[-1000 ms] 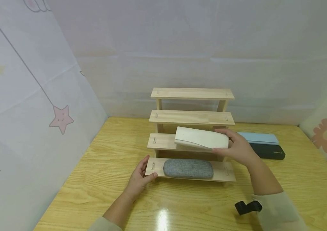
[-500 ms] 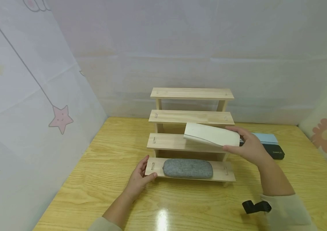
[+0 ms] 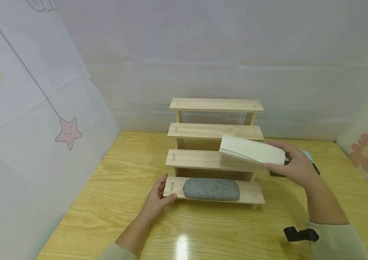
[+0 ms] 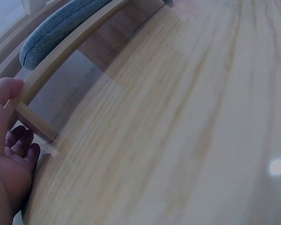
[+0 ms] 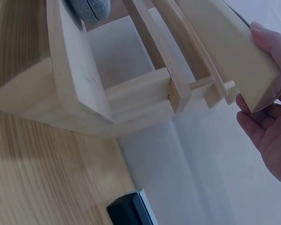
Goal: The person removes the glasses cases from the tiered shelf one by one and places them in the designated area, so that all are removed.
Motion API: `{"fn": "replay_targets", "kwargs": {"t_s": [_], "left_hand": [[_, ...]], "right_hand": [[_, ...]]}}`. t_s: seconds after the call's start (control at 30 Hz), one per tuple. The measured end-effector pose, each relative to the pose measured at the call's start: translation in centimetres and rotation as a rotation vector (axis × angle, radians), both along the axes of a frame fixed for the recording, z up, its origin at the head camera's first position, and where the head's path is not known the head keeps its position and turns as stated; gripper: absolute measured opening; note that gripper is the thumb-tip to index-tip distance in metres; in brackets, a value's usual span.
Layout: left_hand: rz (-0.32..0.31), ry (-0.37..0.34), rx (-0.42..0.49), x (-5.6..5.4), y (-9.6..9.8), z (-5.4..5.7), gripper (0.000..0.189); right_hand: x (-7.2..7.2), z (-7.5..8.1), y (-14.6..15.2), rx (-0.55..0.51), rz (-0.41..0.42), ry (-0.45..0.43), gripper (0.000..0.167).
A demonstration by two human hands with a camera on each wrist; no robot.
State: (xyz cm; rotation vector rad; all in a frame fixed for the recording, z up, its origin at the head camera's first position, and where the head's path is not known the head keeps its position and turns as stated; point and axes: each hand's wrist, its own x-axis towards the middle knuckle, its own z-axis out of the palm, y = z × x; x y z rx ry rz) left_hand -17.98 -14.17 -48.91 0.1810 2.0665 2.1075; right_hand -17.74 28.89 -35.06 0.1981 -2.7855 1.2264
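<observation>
A pale wooden tiered display stand stands on the table. My left hand grips the left end of its lowest shelf, thumb over the front edge and fingers curled below. On that shelf lies a grey fabric glasses case. My right hand holds a cream-white glasses case by its right end, thumb on one side and fingers on the other. This case is tilted in the air, overlapping the right part of the second and third shelves in the head view.
Behind the right hand, a black case and a light blue case lie on the wood-grain table, mostly hidden. A black bracket sticks out from the right sleeve. Printed cloth hangs behind and at both sides.
My right hand has carried the white glasses case rightward, away from in front of the second shelf, now covering more of the black and blue cases. The left hand and grey case stay put.
</observation>
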Motion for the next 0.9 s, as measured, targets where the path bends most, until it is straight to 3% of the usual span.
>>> {"fn": "replay_targets", "kwargs": {"t_s": [0.17, 0.53, 0.9], "left_hand": [[0.006, 0.000, 0.003, 0.0, 0.0, 0.0, 0.086], [0.011, 0.008, -0.007, 0.0, 0.1, 0.0, 0.086], [0.003, 0.039, -0.019, 0.1, 0.0, 0.1, 0.086]], "right_hand": [[0.1, -0.4, 1.5, -0.061, -0.019, 0.013, 0.071], [1.0, -0.8, 4.5, -0.071, -0.062, 0.111, 0.064], [2.1, -0.6, 6.4, -0.100, -0.116, 0.130, 0.061]]}}
